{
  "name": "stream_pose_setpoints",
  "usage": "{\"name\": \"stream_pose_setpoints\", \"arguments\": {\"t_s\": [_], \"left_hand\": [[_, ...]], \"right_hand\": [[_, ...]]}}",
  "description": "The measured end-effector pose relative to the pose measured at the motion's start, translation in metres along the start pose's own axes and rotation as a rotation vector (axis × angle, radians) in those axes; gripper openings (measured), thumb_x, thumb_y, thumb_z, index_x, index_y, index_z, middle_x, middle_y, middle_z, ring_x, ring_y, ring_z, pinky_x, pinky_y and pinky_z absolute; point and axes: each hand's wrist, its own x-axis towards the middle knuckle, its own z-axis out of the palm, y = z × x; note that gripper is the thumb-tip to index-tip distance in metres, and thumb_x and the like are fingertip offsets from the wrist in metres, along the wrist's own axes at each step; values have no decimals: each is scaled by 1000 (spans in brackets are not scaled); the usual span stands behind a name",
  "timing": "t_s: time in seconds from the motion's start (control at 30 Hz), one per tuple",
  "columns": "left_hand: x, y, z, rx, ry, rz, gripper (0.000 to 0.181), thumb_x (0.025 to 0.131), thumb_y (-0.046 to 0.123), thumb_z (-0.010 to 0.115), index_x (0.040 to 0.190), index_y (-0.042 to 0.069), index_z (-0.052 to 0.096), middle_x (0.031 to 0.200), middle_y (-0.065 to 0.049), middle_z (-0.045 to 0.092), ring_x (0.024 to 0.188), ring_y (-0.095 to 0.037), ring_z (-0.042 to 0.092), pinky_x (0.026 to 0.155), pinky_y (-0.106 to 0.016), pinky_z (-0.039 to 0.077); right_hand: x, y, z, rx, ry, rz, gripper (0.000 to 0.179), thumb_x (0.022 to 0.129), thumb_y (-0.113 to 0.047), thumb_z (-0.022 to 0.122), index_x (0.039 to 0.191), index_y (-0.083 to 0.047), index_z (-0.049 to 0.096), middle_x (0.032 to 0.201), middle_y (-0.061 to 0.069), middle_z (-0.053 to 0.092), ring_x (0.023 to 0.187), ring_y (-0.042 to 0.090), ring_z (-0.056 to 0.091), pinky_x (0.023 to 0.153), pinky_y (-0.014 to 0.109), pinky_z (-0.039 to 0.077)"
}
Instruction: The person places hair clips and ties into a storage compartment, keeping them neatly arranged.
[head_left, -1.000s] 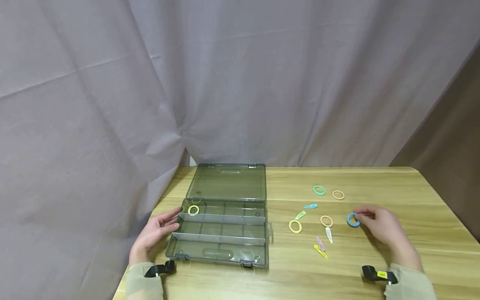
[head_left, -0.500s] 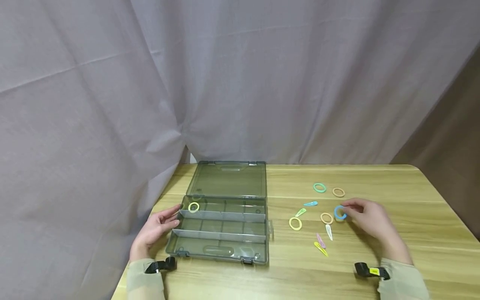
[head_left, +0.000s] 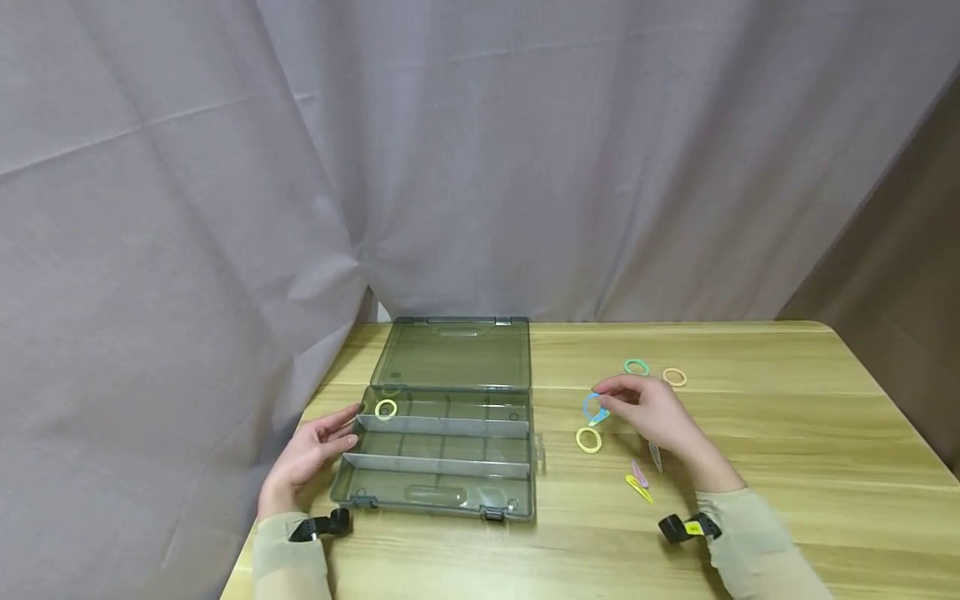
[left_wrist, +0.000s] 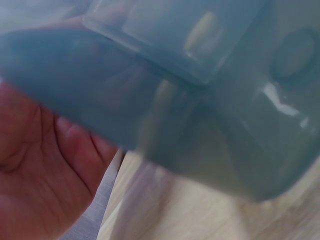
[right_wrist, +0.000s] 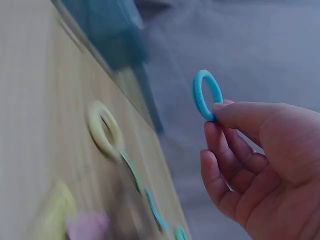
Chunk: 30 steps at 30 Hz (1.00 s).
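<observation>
My right hand (head_left: 652, 412) pinches a blue hair tie (right_wrist: 197, 95) between thumb and fingertips, held up over the table among the loose hair pieces. Below it lie a yellow hair tie (head_left: 588, 440) and a green snap clip. To the left stands a dark see-through divider box (head_left: 438, 508), its lid (head_left: 457, 354) folded back. One yellow hair tie (head_left: 386, 409) lies in its back row, at the left end. My left hand (head_left: 303, 458) rests against the box's left wall with fingers extended; the left wrist view shows the palm (left_wrist: 45, 160) beside that wall.
At the back right lie a green hair tie (head_left: 637, 367) and an orange one (head_left: 674, 377). A pink snap clip (head_left: 640, 474), a yellow clip (head_left: 639, 489) and a partly covered white clip (head_left: 656, 457) lie nearer. A grey curtain (head_left: 480, 167) hangs behind the table.
My right hand has carried the blue hair tie leftward from the right side of the table, over the other hair pieces. My left hand has stayed at the box.
</observation>
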Motion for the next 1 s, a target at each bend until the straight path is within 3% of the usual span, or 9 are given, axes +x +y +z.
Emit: {"name": "stream_pose_setpoints", "arguments": {"t_s": [0.27,0.6,0.77,1.0], "left_hand": [[1,3,3,-3,2,-2,62,102,-1,69,157,-11,42,163,-28,39,146,-49,41,105,-16,45],[0,7,3,22,11,-9,62,102,0,69,157,-11,42,163,-28,39,145,-47,43,105,-16,46],[-1,5,4,18,18,-9,62,102,0,69,157,-11,43,163,-27,40,145,-48,43,105,-16,45],[-4,6,8,47,22,1,62,102,2,69,157,-12,42,162,-29,39,144,-52,43,105,-16,45]], "right_hand": [[21,-32,46,38,-74,-53,13,98,-8,78,110,-7,82,101,2,80,87,12,72,77,25,59],[65,-73,102,16,-211,-129,9,98,-8,77,106,-9,82,92,-5,76,81,9,66,75,26,56],[87,-89,133,-44,-263,-154,9,97,-10,78,106,-9,82,88,-7,75,77,5,62,71,25,53],[112,-114,174,-172,-304,-221,9,99,-10,76,106,-11,83,94,-5,79,84,7,70,81,28,58]]}}
